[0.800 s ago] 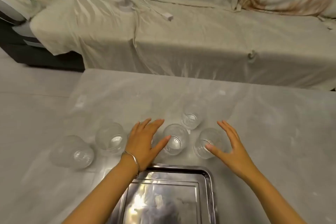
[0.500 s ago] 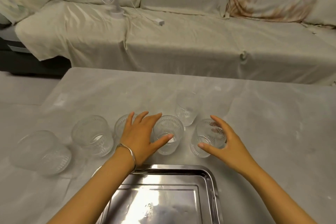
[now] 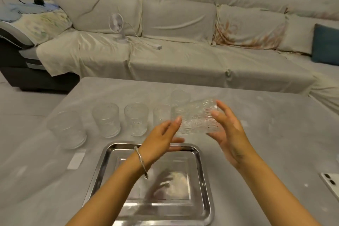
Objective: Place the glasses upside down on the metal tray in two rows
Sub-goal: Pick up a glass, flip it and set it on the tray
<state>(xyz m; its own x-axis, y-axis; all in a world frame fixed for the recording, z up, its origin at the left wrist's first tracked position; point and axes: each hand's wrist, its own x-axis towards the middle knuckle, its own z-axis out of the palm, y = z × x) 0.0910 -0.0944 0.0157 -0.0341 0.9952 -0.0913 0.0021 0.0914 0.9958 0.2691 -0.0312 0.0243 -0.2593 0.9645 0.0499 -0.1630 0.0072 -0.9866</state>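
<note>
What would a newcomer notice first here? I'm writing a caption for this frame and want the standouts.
First, the clear ribbed glass held tilted on its side in the air between the left hand and right hand, just above the far edge of the shiny metal tray, which has no glasses in it. Next, five more glasses stand upright on the grey table beyond the tray, the leftmost nearest the camera.

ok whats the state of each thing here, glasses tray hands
lifted glass: off the table, tipped on its side, in the right hand
right hand: grip closed round its base end
left hand: open, fingertip at its rim
five glasses: upright on the table
metal tray: holds no glasses
fan: upright on the sofa
</note>
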